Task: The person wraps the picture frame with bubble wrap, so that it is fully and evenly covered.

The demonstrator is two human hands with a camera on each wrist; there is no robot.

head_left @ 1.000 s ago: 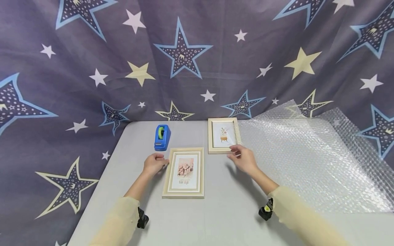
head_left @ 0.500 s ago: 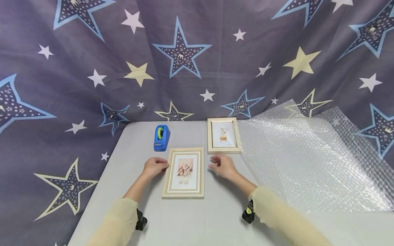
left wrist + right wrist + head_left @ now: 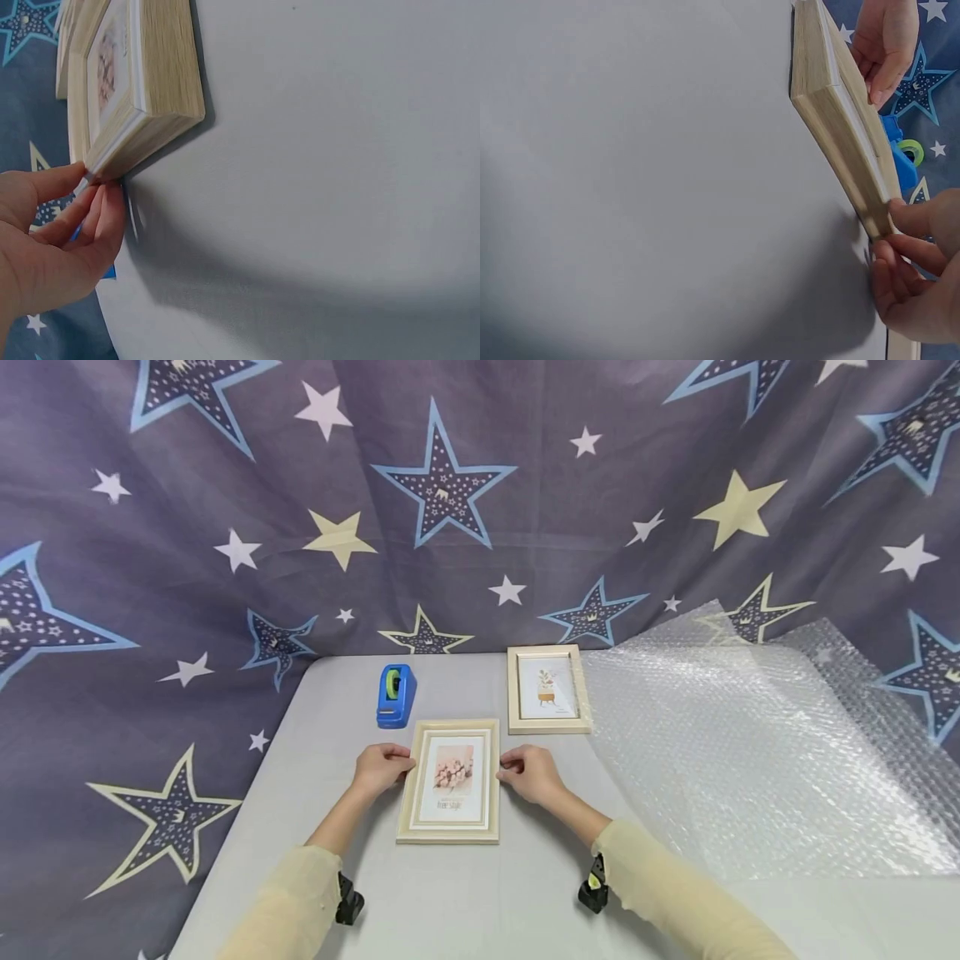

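Observation:
A cream picture frame (image 3: 448,781) with a pink flower print lies face up in the middle of the table. My left hand (image 3: 381,768) pinches its left side, thumb on the face and fingers against the side, as the left wrist view shows of this hand (image 3: 56,247). On the opposite side my right hand (image 3: 531,772) pinches the right edge between thumb and fingers. From the right wrist, the thick side of the frame (image 3: 840,142) shows, with the right hand (image 3: 926,277) at its far end. The fingertips under the edge are partly hidden.
Behind and to the right lies a second, smaller picture frame (image 3: 513,693) with a potted plant print. A blue tape dispenser (image 3: 397,697) with green tape stands at the back left. Bubble wrap (image 3: 750,760) spreads over the right side, against a star-patterned curtain (image 3: 480,552).
My right hand has moved left from the smaller picture frame to the right edge of the larger one and now pinches it. The left hand has stayed at the left edge.

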